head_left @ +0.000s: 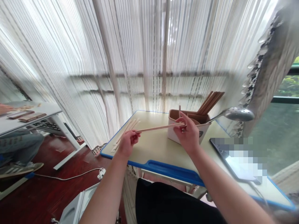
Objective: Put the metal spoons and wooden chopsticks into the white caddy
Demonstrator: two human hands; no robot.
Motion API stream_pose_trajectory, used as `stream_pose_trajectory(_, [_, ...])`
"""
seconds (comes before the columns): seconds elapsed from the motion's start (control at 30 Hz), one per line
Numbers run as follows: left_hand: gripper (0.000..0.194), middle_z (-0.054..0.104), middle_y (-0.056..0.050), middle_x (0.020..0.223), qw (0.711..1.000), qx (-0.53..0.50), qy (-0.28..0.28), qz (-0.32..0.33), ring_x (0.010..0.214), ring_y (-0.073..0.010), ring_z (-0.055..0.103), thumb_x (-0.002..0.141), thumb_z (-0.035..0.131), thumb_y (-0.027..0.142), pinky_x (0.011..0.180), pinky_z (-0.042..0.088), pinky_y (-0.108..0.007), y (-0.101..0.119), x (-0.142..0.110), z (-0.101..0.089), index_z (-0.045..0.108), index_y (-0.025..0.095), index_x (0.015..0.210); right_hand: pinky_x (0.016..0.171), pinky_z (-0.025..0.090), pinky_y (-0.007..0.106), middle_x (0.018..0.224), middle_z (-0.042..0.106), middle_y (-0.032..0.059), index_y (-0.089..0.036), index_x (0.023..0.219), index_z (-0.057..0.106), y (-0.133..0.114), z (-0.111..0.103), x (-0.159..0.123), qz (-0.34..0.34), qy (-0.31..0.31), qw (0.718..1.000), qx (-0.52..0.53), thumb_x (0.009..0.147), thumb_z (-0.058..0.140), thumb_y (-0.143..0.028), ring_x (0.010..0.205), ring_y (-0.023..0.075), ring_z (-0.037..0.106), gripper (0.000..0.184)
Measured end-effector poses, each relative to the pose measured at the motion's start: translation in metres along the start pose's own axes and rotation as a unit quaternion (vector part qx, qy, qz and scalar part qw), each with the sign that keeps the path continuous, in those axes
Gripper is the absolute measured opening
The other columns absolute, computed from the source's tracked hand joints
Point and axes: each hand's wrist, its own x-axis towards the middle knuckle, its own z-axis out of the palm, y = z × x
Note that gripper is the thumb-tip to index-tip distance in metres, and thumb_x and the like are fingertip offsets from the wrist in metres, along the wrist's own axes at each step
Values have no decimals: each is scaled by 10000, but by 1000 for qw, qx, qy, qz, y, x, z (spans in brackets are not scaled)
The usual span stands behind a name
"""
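Pale wooden chopsticks (pixel 158 127) stretch almost level between my two hands, above the cream tabletop (pixel 149 146). My left hand (pixel 128 142) pinches their left end. The fingers of my right hand (pixel 188 132) close on the other end, in front of a white utensil holder (pixel 174 133) with a brown inside. A short pale stick end (pixel 179 107) stands up just behind the right fingers; whether it is held or stands in the holder I cannot tell. More pale chopsticks (pixel 127 130) lie loosely side by side at the table's left, beyond my left hand.
Dark brown chopsticks (pixel 210 102) and a slotted metal spoon (pixel 238 114) lean out of the holder. A tablet (pixel 235 161) with a cable lies at the right. Leftward, a person's hand (pixel 6 108) rests at another table (pixel 52 109). A white cable (pixel 67 179) crosses the floor.
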Motion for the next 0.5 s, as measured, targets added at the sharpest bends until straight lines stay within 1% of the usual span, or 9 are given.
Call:
stream_pose_trajectory(0.07, [135,612,-46,583,1000,4,8,-1,428,-60,443,581,558,174,386,244,-180,-1,-1,2,629,86,655,528,480,244,851,598,12,-249,1245,476,-2,-1,-1,15,-24,999,15,765,564,-177,589,101,516,493])
stream_pose_trajectory(0.13, [136,600,-37,573,1000,4,12,-8,405,-51,422,592,561,195,373,224,-178,-1,-3,6,623,87,646,530,475,251,856,587,15,-241,1295,407,-1,-4,0,15,-23,1000,13,767,559,-178,594,107,516,553])
stream_pose_trajectory(0.2, [147,578,-18,550,1000,7,18,-5,372,-40,386,619,564,226,360,200,-177,-1,-4,13,616,90,641,582,484,277,920,585,39,-237,1320,369,1,-10,3,-32,-11,999,-24,752,582,-194,662,131,533,608])
stream_pose_trajectory(0.23, [157,564,-7,539,1000,6,21,2,357,-35,367,633,564,243,354,189,-176,0,-3,19,612,95,641,640,489,300,961,585,53,-242,1297,403,3,-13,6,-71,-14,996,-57,744,595,-204,719,148,542,586])
stream_pose_trajectory(0.3, [171,537,16,527,999,3,25,30,341,-27,335,655,560,269,346,175,-175,4,1,32,609,105,648,781,463,359,1033,586,69,-248,1174,534,7,-22,14,-140,-36,979,-141,739,606,-226,851,192,543,441])
stream_pose_trajectory(0.33, [176,524,25,524,999,2,27,47,340,-25,325,662,555,278,343,171,-174,7,4,41,610,111,653,831,437,383,1041,592,70,-242,1096,589,9,-26,18,-152,-50,970,-182,742,601,-234,899,212,534,354])
stream_pose_trajectory(0.4, [175,506,33,517,995,10,42,86,345,-25,319,662,549,279,341,171,-174,16,15,61,610,116,647,858,406,394,981,617,69,-216,972,642,13,-35,25,-128,-73,961,-235,748,572,-230,922,231,521,235])
stream_pose_trajectory(0.5, [145,494,36,504,986,38,79,140,341,-24,299,636,545,250,337,150,-179,34,33,98,603,120,609,816,401,364,876,632,59,-185,910,649,17,-45,32,-69,-97,963,-243,722,541,-201,869,222,519,217])
